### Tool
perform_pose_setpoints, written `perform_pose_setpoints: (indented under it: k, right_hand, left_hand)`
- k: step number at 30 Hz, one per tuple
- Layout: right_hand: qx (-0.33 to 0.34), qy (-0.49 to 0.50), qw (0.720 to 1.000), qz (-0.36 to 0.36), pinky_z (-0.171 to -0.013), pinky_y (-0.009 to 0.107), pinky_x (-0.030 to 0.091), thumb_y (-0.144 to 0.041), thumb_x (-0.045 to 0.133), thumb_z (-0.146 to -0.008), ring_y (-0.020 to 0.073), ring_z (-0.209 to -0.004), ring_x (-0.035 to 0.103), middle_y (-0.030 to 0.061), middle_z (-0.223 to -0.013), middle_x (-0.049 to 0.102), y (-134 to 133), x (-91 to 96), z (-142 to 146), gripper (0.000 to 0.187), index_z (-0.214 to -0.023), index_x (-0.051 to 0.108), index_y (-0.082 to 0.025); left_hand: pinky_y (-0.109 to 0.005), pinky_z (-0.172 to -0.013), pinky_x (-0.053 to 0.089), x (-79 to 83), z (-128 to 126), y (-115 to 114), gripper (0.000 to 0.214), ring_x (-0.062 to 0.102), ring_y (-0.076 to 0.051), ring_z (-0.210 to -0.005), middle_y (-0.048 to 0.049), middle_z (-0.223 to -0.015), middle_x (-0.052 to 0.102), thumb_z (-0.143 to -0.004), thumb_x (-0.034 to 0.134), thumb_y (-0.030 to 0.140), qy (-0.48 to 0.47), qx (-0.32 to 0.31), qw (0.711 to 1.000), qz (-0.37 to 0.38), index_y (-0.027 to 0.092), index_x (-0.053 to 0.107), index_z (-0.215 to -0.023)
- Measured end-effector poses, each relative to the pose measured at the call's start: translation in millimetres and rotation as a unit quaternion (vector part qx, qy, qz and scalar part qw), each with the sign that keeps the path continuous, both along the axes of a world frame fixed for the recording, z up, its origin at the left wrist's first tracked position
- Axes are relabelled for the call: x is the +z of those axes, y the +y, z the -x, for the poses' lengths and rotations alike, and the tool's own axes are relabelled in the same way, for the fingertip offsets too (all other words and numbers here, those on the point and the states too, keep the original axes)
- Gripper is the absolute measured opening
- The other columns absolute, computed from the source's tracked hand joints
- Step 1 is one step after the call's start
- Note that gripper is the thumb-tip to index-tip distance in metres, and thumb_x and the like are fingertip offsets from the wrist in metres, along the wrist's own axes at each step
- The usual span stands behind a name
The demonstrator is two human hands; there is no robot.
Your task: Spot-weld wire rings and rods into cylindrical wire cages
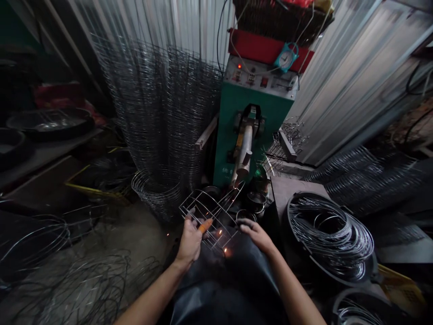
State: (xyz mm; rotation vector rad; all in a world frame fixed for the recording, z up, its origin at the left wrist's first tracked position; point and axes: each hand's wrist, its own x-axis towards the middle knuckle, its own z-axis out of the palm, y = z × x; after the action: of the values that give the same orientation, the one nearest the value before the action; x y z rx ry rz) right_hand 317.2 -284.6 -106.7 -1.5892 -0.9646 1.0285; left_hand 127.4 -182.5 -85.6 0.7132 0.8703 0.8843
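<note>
A flat rectangular frame of welded steel wire [211,216] sits between my hands, tilted up toward a green spot-welding machine [252,131]. My left hand [190,240] grips its near left side, and an orange-handled object [204,225] lies against that hand. My right hand [256,236] holds the frame's right edge. Small orange sparks glow around the frame's lower part. The frame's far corner is close to the machine's metal electrode arm [244,160]. A black apron [223,275] covers my lap below my hands.
A tall roll of wire mesh [158,117] stands left of the machine. A black round tray [324,239] holds coiled wire to the right. Loose wire hoops [77,289] lie on the floor at left. Corrugated metal sheets [355,76] form the wall behind.
</note>
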Motion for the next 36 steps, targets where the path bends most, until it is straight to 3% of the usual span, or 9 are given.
perform_pose_setpoints:
  k: [2, 4, 11, 16, 21, 30, 34, 36]
  right_hand:
    - [0.028, -0.012, 0.999, 0.012, -0.087, 0.035, 0.041, -0.048, 0.059, -0.075, 0.0213, -0.093, 0.058, 0.0051, -0.096, 0.066, -15, -10.3, 8, 0.038, -0.098, 0.066, -0.020]
    - [0.004, -0.020, 1.000, 0.004, -0.085, 0.035, 0.042, -0.051, 0.055, -0.077, 0.0216, -0.090, 0.058, 0.0048, -0.092, 0.066, -20, -19.1, 15, 0.039, -0.096, 0.066, -0.019]
    - [-0.032, -0.079, 0.996, -0.033, -0.081, 0.033, 0.042, -0.052, 0.051, -0.079, 0.0215, -0.088, 0.057, 0.0049, -0.091, 0.065, -16, -25.4, 17, 0.038, -0.094, 0.066, -0.020]
    - [-0.050, -0.081, 0.995, -0.044, -0.076, 0.031, 0.042, -0.050, 0.051, -0.078, 0.0188, -0.079, 0.056, 0.0037, -0.082, 0.063, -8, -30.9, 16, 0.037, -0.090, 0.065, -0.018]
    - [-0.042, -0.092, 0.994, -0.050, -0.069, 0.027, 0.041, -0.048, 0.048, -0.079, 0.0153, -0.070, 0.052, 0.0018, -0.073, 0.059, -3, -25.8, 22, 0.037, -0.090, 0.065, -0.017]
    - [-0.052, -0.070, 0.995, -0.049, -0.071, 0.029, 0.041, -0.049, 0.052, -0.077, 0.0162, -0.072, 0.052, 0.0017, -0.075, 0.060, 0, -11.0, 29, 0.035, -0.088, 0.065, -0.019]
    - [-0.069, -0.006, 0.996, -0.047, -0.070, 0.029, 0.042, -0.050, 0.055, -0.076, 0.0156, -0.068, 0.052, 0.0004, -0.072, 0.059, 0, -19.9, 30, 0.036, -0.093, 0.063, -0.020]
    - [-0.073, 0.054, 0.995, -0.051, -0.068, 0.028, 0.042, -0.051, 0.056, -0.075, 0.0149, -0.066, 0.053, 0.0001, -0.070, 0.059, 1, -25.2, 32, 0.035, -0.091, 0.061, -0.020]
  left_hand:
    - [-0.024, -0.056, 0.053, -1.2, -1, -4, 0.074, 0.055, -0.012, -0.072, 0.0043, -0.077, 0.047, -0.057, 0.074, 0.020, -0.004, 0.010, 1.000, -0.012, 0.026, 0.035, -0.120]
    - [-0.025, -0.056, 0.053, -2.1, -2, -6, 0.074, 0.055, -0.012, -0.073, 0.0039, -0.078, 0.047, -0.057, 0.074, 0.018, -0.008, 0.013, 1.000, -0.011, 0.026, 0.035, -0.119]
    - [-0.027, -0.056, 0.055, -4.1, -2, 0, 0.061, 0.056, -0.011, -0.071, 0.0010, -0.084, 0.052, -0.063, 0.068, 0.013, -0.008, -0.005, 1.000, 0.017, 0.025, 0.035, -0.112]
    - [-0.026, -0.056, 0.055, -5.1, -7, 3, 0.060, 0.057, -0.011, -0.070, 0.0015, -0.081, 0.052, -0.065, 0.068, 0.011, 0.002, 0.018, 1.000, 0.000, 0.024, 0.035, -0.113]
    - [-0.028, -0.056, 0.056, -4.7, -3, 6, 0.058, 0.054, -0.008, -0.064, 0.0004, -0.083, 0.055, -0.067, 0.064, 0.006, 0.002, 0.014, 1.000, 0.007, 0.023, 0.034, -0.114]
    - [-0.026, -0.054, 0.054, 6.2, -1, 9, 0.058, 0.052, -0.008, -0.060, 0.0015, -0.080, 0.054, -0.063, 0.070, 0.014, -0.011, 0.018, 0.999, 0.024, 0.022, 0.037, -0.110]
    - [-0.031, -0.062, 0.054, -4.8, 2, 14, 0.065, 0.054, -0.010, -0.061, -0.0001, -0.083, 0.056, -0.066, 0.069, 0.024, 0.004, -0.001, 1.000, -0.008, 0.022, 0.034, -0.121]
    - [-0.037, -0.073, 0.052, -18.4, 13, 14, 0.071, 0.060, -0.015, -0.075, -0.0048, -0.093, 0.059, -0.068, 0.068, 0.033, 0.027, -0.031, 0.996, -0.073, 0.022, 0.030, -0.127]
